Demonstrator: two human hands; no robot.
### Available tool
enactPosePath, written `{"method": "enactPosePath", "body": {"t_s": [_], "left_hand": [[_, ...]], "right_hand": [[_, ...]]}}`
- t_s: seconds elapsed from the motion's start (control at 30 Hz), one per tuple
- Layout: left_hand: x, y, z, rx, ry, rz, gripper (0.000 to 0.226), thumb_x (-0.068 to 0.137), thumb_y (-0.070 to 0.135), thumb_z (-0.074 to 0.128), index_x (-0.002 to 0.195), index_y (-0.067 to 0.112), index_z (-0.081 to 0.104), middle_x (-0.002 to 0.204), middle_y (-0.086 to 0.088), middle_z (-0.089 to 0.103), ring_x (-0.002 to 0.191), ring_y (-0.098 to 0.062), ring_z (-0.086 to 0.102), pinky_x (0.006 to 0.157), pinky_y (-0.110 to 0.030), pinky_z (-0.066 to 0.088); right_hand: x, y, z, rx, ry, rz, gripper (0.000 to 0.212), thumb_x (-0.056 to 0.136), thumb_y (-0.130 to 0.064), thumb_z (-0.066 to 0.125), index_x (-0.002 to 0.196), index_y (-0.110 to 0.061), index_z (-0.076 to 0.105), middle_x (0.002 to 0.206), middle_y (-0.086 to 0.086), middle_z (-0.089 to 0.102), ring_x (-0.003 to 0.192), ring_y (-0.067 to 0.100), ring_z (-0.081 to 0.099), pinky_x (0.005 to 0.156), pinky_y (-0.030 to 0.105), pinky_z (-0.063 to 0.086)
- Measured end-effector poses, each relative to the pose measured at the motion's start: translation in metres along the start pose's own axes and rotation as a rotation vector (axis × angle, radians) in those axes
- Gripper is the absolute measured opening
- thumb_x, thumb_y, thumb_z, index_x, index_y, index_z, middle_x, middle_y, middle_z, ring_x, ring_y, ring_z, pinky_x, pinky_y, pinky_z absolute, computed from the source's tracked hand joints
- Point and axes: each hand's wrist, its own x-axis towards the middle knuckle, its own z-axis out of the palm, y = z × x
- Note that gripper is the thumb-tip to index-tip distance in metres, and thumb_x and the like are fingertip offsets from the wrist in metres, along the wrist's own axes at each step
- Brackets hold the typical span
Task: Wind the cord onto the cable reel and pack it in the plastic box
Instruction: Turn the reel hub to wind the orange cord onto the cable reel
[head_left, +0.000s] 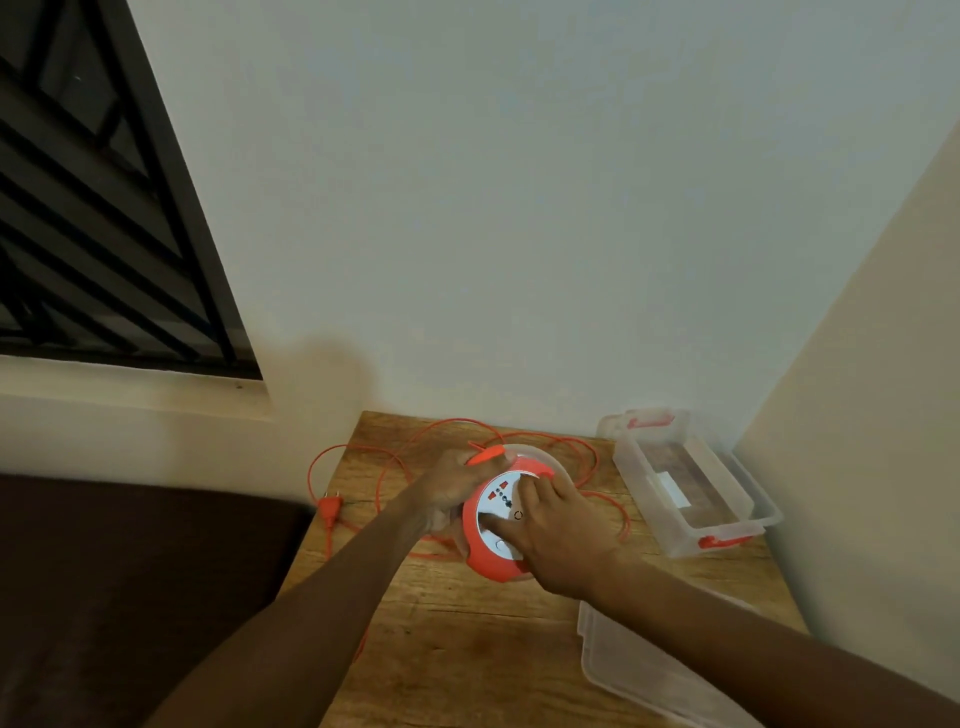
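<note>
A round orange cable reel (488, 564) with a white socket face lies on the wooden table (467, 639). My left hand (457, 486) grips its far left rim, where an orange handle sticks out. My right hand (556, 530) rests on the white face, fingers spread over it. The orange cord (395, 457) lies in loose loops around the reel and over the table's left edge. Its plug (330, 505) hangs at that edge. The clear plastic box (691, 480) with orange clips stands open to the right.
The box's clear lid (649, 670) lies flat at the table's near right. Walls close in behind and to the right of the table. A dark brown cushion (130, 571) lies to the left, beneath a barred window (104, 208).
</note>
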Motion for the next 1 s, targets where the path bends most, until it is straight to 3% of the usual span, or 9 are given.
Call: {"method": "enactPosePath", "body": {"t_s": [0.1, 0.2, 0.4, 0.53, 0.67, 0.77, 0.87, 0.93, 1.0], "left_hand": [[0.001, 0.002, 0.004, 0.034, 0.039, 0.030, 0.038, 0.091, 0.042, 0.074, 0.106, 0.008, 0.075, 0.095, -0.012, 0.081, 0.084, -0.036, 0.078, 0.077, -0.055, 0.063], [0.001, 0.003, 0.011, 0.049, 0.056, 0.086, 0.032, 0.090, 0.041, 0.075, 0.102, 0.012, 0.076, 0.096, -0.012, 0.080, 0.083, -0.031, 0.078, 0.078, -0.052, 0.063], [0.005, -0.004, 0.023, -0.002, 0.131, 0.129, 0.031, 0.089, 0.043, 0.075, 0.101, 0.015, 0.077, 0.095, -0.010, 0.081, 0.086, -0.035, 0.078, 0.078, -0.050, 0.064], [0.005, -0.001, 0.031, -0.029, 0.126, 0.164, 0.031, 0.089, 0.041, 0.076, 0.096, 0.010, 0.077, 0.091, -0.012, 0.080, 0.082, -0.033, 0.077, 0.077, -0.046, 0.063], [0.006, -0.002, 0.033, -0.092, 0.137, 0.168, 0.053, 0.083, 0.048, 0.079, 0.094, -0.004, 0.072, 0.086, -0.017, 0.073, 0.075, -0.032, 0.067, 0.067, -0.038, 0.055], [0.006, -0.001, 0.031, -0.079, 0.152, 0.177, 0.063, 0.070, 0.061, 0.079, 0.085, 0.000, 0.070, 0.079, -0.018, 0.063, 0.071, -0.028, 0.059, 0.060, -0.032, 0.048], [0.008, 0.002, 0.029, -0.123, 0.176, 0.174, 0.060, 0.077, 0.054, 0.082, 0.088, -0.004, 0.071, 0.084, -0.025, 0.069, 0.073, -0.031, 0.064, 0.065, -0.038, 0.054], [0.008, 0.004, 0.028, -0.125, 0.178, 0.187, 0.077, 0.068, 0.062, 0.085, 0.093, -0.009, 0.070, 0.085, -0.022, 0.071, 0.073, -0.031, 0.066, 0.068, -0.041, 0.055], [0.006, 0.007, 0.025, -0.103, 0.160, 0.189, 0.079, 0.068, 0.061, 0.085, 0.097, -0.010, 0.069, 0.088, -0.027, 0.071, 0.074, -0.030, 0.067, 0.067, -0.039, 0.056]], "right_hand": [[-0.003, -0.008, 0.006, 0.058, 0.016, 0.105, 0.074, 0.080, -0.037, 0.074, 0.143, -0.030, 0.035, 0.119, 0.035, 0.056, 0.105, 0.046, 0.058, 0.091, 0.058, 0.047], [-0.006, -0.015, 0.009, 0.147, 0.038, 0.234, 0.076, 0.076, -0.037, 0.076, 0.141, -0.031, 0.037, 0.114, 0.036, 0.059, 0.098, 0.046, 0.063, 0.089, 0.057, 0.049], [-0.009, -0.010, 0.002, 0.248, 0.182, 0.409, 0.062, 0.086, -0.047, 0.063, 0.142, -0.034, 0.039, 0.106, 0.012, 0.073, 0.093, 0.032, 0.070, 0.089, 0.050, 0.051], [-0.018, -0.016, -0.002, 0.365, 0.292, 0.537, 0.050, 0.090, -0.043, 0.057, 0.139, -0.037, 0.046, 0.096, 0.001, 0.076, 0.085, 0.021, 0.072, 0.081, 0.042, 0.054], [-0.020, -0.017, -0.003, 0.674, 0.259, 0.674, 0.051, 0.100, -0.041, 0.041, 0.150, -0.035, 0.033, 0.117, -0.002, 0.071, 0.097, 0.014, 0.068, 0.087, 0.033, 0.051], [-0.019, -0.018, -0.004, 0.995, 0.269, 0.781, 0.055, 0.097, -0.034, 0.050, 0.150, -0.032, 0.035, 0.117, 0.000, 0.070, 0.098, 0.015, 0.066, 0.081, 0.028, 0.051], [-0.015, -0.015, -0.006, 1.566, 0.332, 0.926, 0.054, 0.091, -0.021, 0.063, 0.142, -0.031, 0.048, 0.133, 0.000, 0.060, 0.109, 0.016, 0.061, 0.086, 0.032, 0.055], [-0.014, -0.017, -0.005, 1.703, 0.352, 0.933, 0.061, 0.087, -0.014, 0.066, 0.142, -0.032, 0.048, 0.125, 0.000, 0.064, 0.101, 0.013, 0.064, 0.084, 0.037, 0.058], [-0.016, -0.023, -0.001, 1.612, 0.298, 0.841, 0.072, 0.085, -0.017, 0.068, 0.148, -0.034, 0.037, 0.099, -0.002, 0.074, 0.084, 0.007, 0.068, 0.074, 0.025, 0.055]]}}
